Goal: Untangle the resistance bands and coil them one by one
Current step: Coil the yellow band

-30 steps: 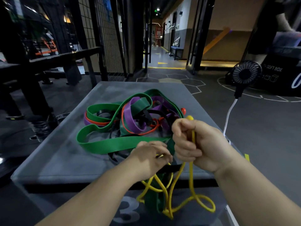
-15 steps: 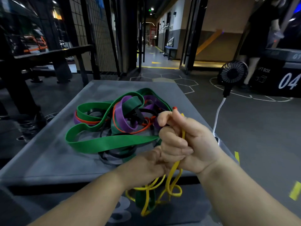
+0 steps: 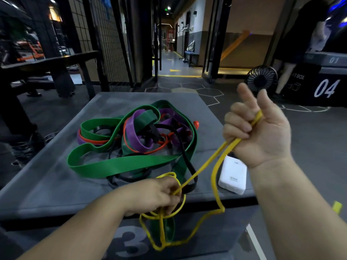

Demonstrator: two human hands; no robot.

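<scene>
A thin yellow resistance band (image 3: 204, 165) stretches between my two hands. My right hand (image 3: 262, 132) is raised at the right, its lower fingers curled round the band, forefinger and thumb sticking up. My left hand (image 3: 159, 196) grips small yellow loops at the box's front edge, and more yellow band hangs below over the front face. Behind lies a tangled pile: a wide green band (image 3: 120, 164), a purple band (image 3: 135, 139), an orange band (image 3: 146, 152) and a black band (image 3: 185, 158).
The pile rests on a grey soft box (image 3: 47, 184) marked 3. A white power bank (image 3: 232, 175) lies at its right front corner. A small black fan (image 3: 262, 79), a box marked 04 (image 3: 326, 89) and a person's legs (image 3: 283, 76) stand at the right.
My right hand has lifted up and to the right, drawing the yellow band taut away from my left hand. The power bank it had covered now shows.
</scene>
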